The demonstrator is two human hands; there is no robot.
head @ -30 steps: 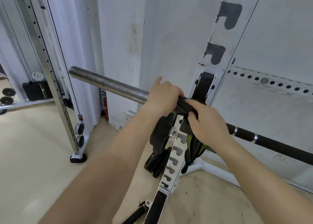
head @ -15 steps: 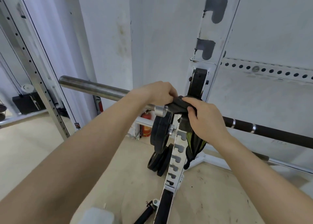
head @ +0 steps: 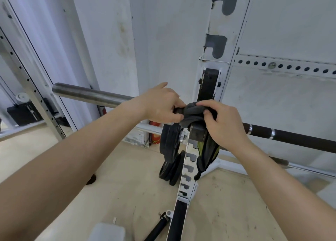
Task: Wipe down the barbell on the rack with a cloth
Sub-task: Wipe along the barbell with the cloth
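The barbell [head: 87,94] lies across the white rack upright [head: 209,88], its steel sleeve running left and its dark shaft [head: 291,137] running right. A dark grey cloth [head: 191,111] is bunched over the bar at the rack hook, and a black and yellow-green tail [head: 206,153] of it hangs down. My left hand [head: 161,106] pinches the cloth's left end on the bar. My right hand [head: 223,124] grips the cloth's right part from above. The bar under the cloth is hidden.
Black weight plates [head: 170,144] hang on a peg just below my hands, with more plates [head: 172,169] lower down. A perforated steel column [head: 31,84] stands at the left. A red extinguisher [head: 155,131] stands by the wall. A black bar [head: 158,228] lies on the tan floor.
Both hands stay at the rack hook with the cloth. My left hand has shifted from wrapping the bar to pinching the cloth's end. The view has tilted and moved closer.
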